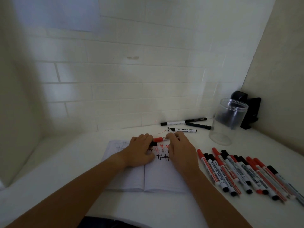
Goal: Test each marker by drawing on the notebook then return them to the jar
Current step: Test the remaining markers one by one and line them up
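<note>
In the middle of the frame, both hands are holding a red marker (160, 139) over the notebook (148, 175), left hand (141, 149) fingers clamped on its cap end, right hand (179, 145) fingers pinching its barrel, and a crooked push may be leaving the cap loose, while the jar (227, 120) is standing empty at the right.

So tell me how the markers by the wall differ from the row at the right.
The markers by the wall are few, black-capped and lie sideways beside the jar; the row of markers at the right is many, mixes red and black caps, and lies packed side by side. Both groups lie on the table, outside the jar.
</note>
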`<state>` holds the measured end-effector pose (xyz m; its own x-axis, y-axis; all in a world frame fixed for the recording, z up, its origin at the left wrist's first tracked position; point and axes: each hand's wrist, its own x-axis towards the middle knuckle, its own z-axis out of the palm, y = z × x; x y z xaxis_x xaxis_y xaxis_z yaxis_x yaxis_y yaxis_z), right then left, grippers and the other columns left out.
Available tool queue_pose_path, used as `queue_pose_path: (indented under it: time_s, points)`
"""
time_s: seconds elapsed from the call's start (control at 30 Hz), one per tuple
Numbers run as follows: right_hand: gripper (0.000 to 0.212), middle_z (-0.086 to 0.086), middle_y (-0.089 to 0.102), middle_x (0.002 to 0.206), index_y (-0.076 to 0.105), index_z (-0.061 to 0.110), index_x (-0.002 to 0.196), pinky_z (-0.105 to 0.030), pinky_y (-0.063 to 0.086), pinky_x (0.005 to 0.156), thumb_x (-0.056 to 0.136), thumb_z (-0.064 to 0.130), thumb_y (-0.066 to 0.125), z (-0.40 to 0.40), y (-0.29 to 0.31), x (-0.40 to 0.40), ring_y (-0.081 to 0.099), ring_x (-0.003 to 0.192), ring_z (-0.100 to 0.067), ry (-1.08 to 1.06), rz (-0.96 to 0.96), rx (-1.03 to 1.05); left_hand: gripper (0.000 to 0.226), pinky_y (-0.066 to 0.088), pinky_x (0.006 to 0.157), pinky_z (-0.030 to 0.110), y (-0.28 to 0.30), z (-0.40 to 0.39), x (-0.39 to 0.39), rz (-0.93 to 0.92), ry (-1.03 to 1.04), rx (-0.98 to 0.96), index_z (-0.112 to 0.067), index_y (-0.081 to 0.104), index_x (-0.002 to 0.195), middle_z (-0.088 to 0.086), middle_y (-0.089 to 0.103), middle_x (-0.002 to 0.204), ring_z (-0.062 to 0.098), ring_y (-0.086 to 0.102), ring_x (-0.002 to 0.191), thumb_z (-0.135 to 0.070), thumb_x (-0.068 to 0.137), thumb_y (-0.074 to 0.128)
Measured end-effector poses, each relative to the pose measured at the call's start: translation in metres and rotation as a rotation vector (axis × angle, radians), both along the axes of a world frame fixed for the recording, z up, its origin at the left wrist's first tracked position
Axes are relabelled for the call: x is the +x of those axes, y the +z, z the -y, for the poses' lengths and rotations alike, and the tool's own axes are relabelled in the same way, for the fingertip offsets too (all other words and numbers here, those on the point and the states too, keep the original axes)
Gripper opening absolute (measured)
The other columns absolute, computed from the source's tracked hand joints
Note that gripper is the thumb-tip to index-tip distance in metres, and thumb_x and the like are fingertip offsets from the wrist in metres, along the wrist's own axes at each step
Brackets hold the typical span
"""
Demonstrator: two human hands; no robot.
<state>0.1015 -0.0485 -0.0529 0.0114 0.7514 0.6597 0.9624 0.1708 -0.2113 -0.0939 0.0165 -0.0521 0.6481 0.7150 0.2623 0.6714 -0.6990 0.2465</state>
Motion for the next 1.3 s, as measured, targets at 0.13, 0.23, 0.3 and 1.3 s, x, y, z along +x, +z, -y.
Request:
queue_pose_path:
  time_s: [0.13,0.23,0.3,1.3]
  points:
    - [0.041,-0.003,0.067,0.109,0.065,0.015,0.129,-0.024,0.053,0.071,0.092,-0.001,0.055,0.004,0.010,0.005,0.062,0.086,-0.015,0.026,-0.129,0.162,0.045,0.030,0.099,0.037,-0.008,-0.003,-0.002,0.079,0.038,-0.068,-0.021,0.040,0.118,-0.003,0.048,0.116,0.016,0.044,0.108,-0.049,0.087,0.054]
    - [0.041,0.002,0.071,0.098,0.060,0.023,0.131,-0.028,0.056,0.068,0.094,0.005,0.060,0.006,0.014,0.004,0.064,0.080,-0.012,-0.008,-0.244,0.131,0.038,0.029,0.096,0.036,-0.010,-0.003,0.000,0.132,0.057,-0.044,-0.022,0.037,0.113,-0.004,0.046,0.110,0.016,0.043,0.103,-0.042,0.092,0.062]
    - [0.028,0.010,0.066,0.083,0.054,0.033,0.118,-0.028,0.055,0.061,0.096,0.020,0.063,0.007,0.016,0.001,0.060,0.068,-0.005,0.019,-0.337,0.074,0.037,0.028,0.093,0.035,-0.010,-0.003,0.002,0.158,0.071,-0.035,-0.023,0.036,0.111,-0.006,0.044,0.105,0.015,0.041,0.099,-0.041,0.091,0.062]
    - [0.024,-0.007,0.059,0.054,0.057,0.011,0.072,-0.026,0.039,0.040,0.096,0.010,0.058,0.020,0.015,-0.019,0.047,0.040,-0.021,0.341,-0.940,-0.395,0.048,0.044,0.095,0.045,-0.007,-0.012,0.005,0.252,0.171,-0.169,-0.021,0.040,0.111,0.001,0.057,0.118,0.021,0.050,0.106,-0.047,0.078,0.062]
